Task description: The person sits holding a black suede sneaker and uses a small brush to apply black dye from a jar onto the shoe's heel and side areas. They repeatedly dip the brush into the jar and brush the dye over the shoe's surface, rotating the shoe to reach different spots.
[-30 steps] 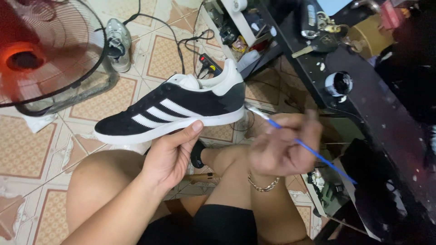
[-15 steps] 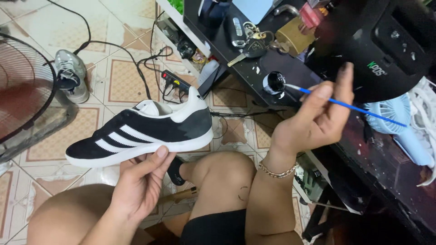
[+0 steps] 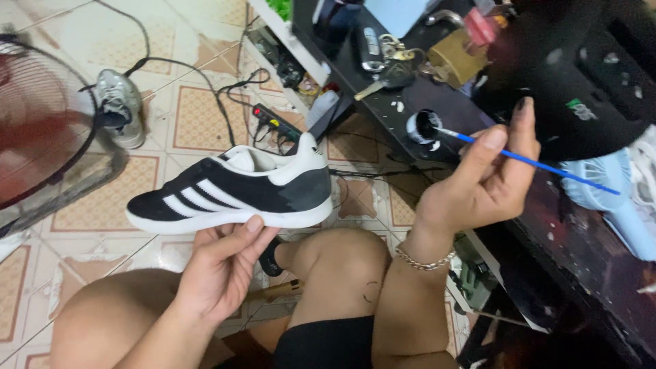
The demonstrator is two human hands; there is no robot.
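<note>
My left hand (image 3: 222, 266) holds a black sneaker (image 3: 232, 190) with white stripes and a white sole from below, toe pointing left, above my knees. A greyish patch shows near its heel. My right hand (image 3: 482, 181) grips a thin blue paintbrush (image 3: 540, 164); its tip rests in a small round black paint pot (image 3: 425, 126) on the dark table (image 3: 581, 246) at right.
A standing fan (image 3: 41, 123) fills the left edge. A grey shoe (image 3: 119, 106), black cables and a power strip (image 3: 277, 123) lie on the tiled floor. Keys (image 3: 393, 72), a padlock (image 3: 456, 58), a large black device (image 3: 581, 75) and a small light-blue fan (image 3: 601, 184) crowd the table.
My right hand carried the brush from beside the sneaker's heel up and right to the paint pot. The view shifted right; the sneaker stays in my left hand.
</note>
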